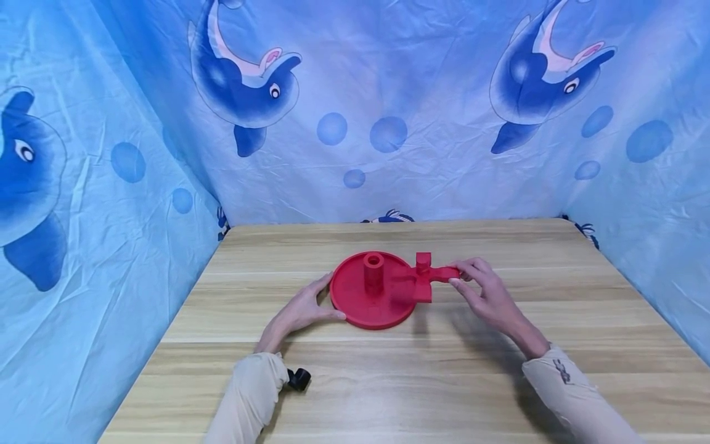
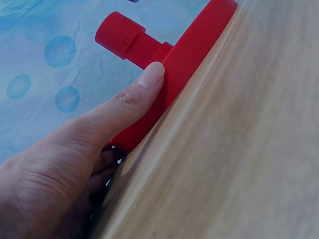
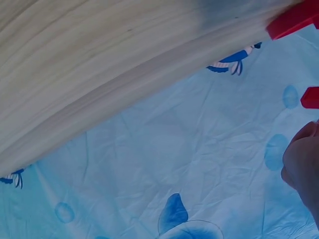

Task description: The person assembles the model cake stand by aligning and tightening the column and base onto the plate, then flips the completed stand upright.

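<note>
A red round dish-shaped base [image 1: 355, 303] lies flat on the table, with a hollow upright post [image 1: 374, 277] inside its raised rim. My left hand [image 1: 302, 310] holds the base's left edge, thumb at the near side and fingers at the far side. In the left wrist view the thumb [image 2: 144, 82] presses the rim, and the post [image 2: 119, 35] bears the mark "33". My right hand [image 1: 490, 296] pinches the end of a red cross-shaped piece with a wavy handle [image 1: 423, 277], held above the base's right rim. In the right wrist view, that hand [image 3: 303, 164] is mostly cut off.
The wood-grain table [image 1: 355, 382] is enclosed at the back and sides by blue cloth [image 1: 444, 179] printed with dolphins and bubbles. A small black device [image 1: 299, 379] sits at the left sleeve cuff.
</note>
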Demonstrator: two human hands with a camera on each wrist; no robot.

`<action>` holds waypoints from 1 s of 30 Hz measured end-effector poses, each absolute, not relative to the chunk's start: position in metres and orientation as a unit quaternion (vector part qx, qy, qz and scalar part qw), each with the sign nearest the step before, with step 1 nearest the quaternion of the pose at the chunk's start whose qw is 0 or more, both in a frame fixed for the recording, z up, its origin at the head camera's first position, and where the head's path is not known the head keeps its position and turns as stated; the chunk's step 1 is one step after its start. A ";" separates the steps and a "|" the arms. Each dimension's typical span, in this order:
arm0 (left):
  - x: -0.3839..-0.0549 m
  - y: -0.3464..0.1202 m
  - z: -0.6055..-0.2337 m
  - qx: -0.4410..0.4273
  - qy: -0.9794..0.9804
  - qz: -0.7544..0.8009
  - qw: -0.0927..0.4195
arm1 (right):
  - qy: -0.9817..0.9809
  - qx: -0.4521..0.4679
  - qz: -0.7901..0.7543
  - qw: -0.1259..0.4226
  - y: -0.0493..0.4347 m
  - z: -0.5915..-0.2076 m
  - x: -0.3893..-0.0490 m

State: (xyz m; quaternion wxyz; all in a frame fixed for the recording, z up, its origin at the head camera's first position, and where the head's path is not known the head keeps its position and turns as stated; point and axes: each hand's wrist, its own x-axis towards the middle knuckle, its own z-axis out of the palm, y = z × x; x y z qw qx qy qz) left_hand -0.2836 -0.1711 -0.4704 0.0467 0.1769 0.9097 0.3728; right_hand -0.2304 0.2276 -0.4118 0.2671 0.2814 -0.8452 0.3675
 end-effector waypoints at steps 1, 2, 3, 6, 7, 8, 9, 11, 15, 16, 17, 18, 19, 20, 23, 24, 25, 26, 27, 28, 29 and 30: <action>-0.284 -0.171 -0.471 0.177 0.910 0.373 0.047 | -0.846 0.280 0.373 0.259 0.226 -0.411 -0.230; -0.284 -0.171 -0.471 0.176 0.909 0.374 0.047 | -0.847 0.278 0.376 0.253 0.225 -0.410 -0.230; -0.284 -0.171 -0.471 0.176 0.909 0.375 0.046 | -0.848 0.276 0.380 0.245 0.223 -0.410 -0.230; -0.283 -0.171 -0.470 0.177 0.909 0.375 0.047 | -0.850 0.266 0.396 0.223 0.218 -0.409 -0.230; -0.283 -0.171 -0.470 0.177 0.908 0.376 0.047 | -0.852 0.261 0.401 0.214 0.217 -0.408 -0.231; -0.283 -0.171 -0.469 0.176 0.909 0.376 0.048 | -0.853 0.255 0.406 0.205 0.215 -0.408 -0.231; -0.283 -0.171 -0.469 0.176 0.908 0.376 0.049 | -0.854 0.249 0.412 0.196 0.213 -0.408 -0.231; -0.282 -0.171 -0.469 0.176 0.909 0.375 0.050 | -0.856 0.238 0.423 0.178 0.210 -0.407 -0.231; -0.281 -0.171 -0.467 0.175 0.908 0.377 0.051 | -0.845 0.224 0.467 0.134 0.203 -0.405 -0.233; -0.281 -0.171 -0.467 0.176 0.908 0.377 0.051 | -0.841 0.221 0.479 0.123 0.201 -0.404 -0.233; -0.281 -0.171 -0.467 0.176 0.908 0.378 0.051 | -0.836 0.216 0.493 0.109 0.199 -0.403 -0.233; -0.281 -0.171 -0.467 0.177 0.907 0.378 0.051 | -0.832 0.210 0.504 0.096 0.197 -0.401 -0.234; -0.282 -0.171 -0.466 0.177 0.907 0.379 0.051 | -0.832 0.202 0.511 0.085 0.195 -0.400 -0.234; -0.282 -0.171 -0.466 0.179 0.907 0.378 0.051 | -0.830 0.192 0.519 0.073 0.194 -0.399 -0.234; -0.283 -0.171 -0.467 0.184 0.905 0.379 0.050 | -0.820 0.159 0.549 0.032 0.188 -0.395 -0.236; -0.283 -0.172 -0.467 0.186 0.905 0.380 0.049 | -0.813 0.148 0.562 0.018 0.186 -0.395 -0.237; -0.283 -0.172 -0.467 0.187 0.904 0.381 0.049 | -0.804 0.140 0.578 0.003 0.184 -0.394 -0.237; -0.284 -0.172 -0.467 0.188 0.904 0.382 0.049 | -0.792 0.130 0.597 -0.015 0.182 -0.393 -0.238; -0.284 -0.172 -0.467 0.189 0.903 0.384 0.049 | -0.773 0.123 0.621 -0.034 0.179 -0.392 -0.238; -0.284 -0.173 -0.467 0.190 0.902 0.385 0.049 | -0.752 0.117 0.646 -0.054 0.177 -0.392 -0.238; -0.284 -0.173 -0.467 0.190 0.901 0.387 0.050 | -0.729 0.111 0.671 -0.074 0.175 -0.391 -0.239; -0.284 -0.173 -0.467 0.189 0.901 0.387 0.050 | -0.704 0.101 0.696 -0.094 0.173 -0.390 -0.239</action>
